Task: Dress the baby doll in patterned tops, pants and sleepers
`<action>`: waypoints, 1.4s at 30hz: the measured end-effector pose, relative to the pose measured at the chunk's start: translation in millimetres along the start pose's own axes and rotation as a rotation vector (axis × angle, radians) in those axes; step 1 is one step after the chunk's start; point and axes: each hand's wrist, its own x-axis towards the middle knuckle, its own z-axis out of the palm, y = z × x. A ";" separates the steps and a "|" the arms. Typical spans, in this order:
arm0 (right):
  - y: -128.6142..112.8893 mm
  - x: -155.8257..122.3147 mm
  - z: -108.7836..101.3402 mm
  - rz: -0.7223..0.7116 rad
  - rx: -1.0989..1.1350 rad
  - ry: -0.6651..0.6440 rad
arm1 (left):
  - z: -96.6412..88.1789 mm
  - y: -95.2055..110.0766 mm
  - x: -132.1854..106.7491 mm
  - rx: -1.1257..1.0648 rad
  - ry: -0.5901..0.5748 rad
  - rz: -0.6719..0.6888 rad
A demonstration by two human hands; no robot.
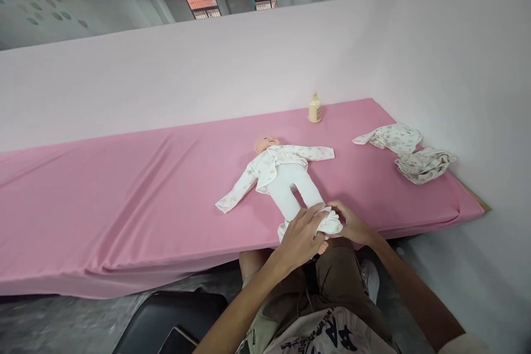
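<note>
A baby doll [265, 145] lies on its back with its head toward the wall and its legs toward me. It wears a white printed long-sleeved jacket [265, 168], its sleeves spread wide. White covers its legs. Bunched white printed baby trousers [331, 222] are around its lower legs. My left hand [303, 234] is closed on the trousers from the left, over the doll's feet; its fingertips are partly hidden. From the right, my right hand [349, 222] pinches the same cloth. One bare doll foot [322, 247] shows below my left hand.
A pink sheet [136, 193] covers the long table. Near the wall stands a cream pump bottle [315, 109]. Two crumpled printed cloths [398, 137] lie at the right end. A black stool [182, 310] with a phone [178, 341] on it is at my left.
</note>
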 end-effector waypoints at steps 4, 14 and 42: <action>-4.5 1.8 -2.4 -0.046 0.007 -0.010 | -0.5 1.7 5.8 -0.038 0.087 -0.041; 7.8 -3.4 4.8 0.046 0.071 0.091 | 7.1 2.5 10.8 -0.095 0.065 -0.147; -45.8 34.4 -45.6 0.028 -0.327 -0.380 | -14.2 -64.4 -52.8 0.082 0.102 -0.107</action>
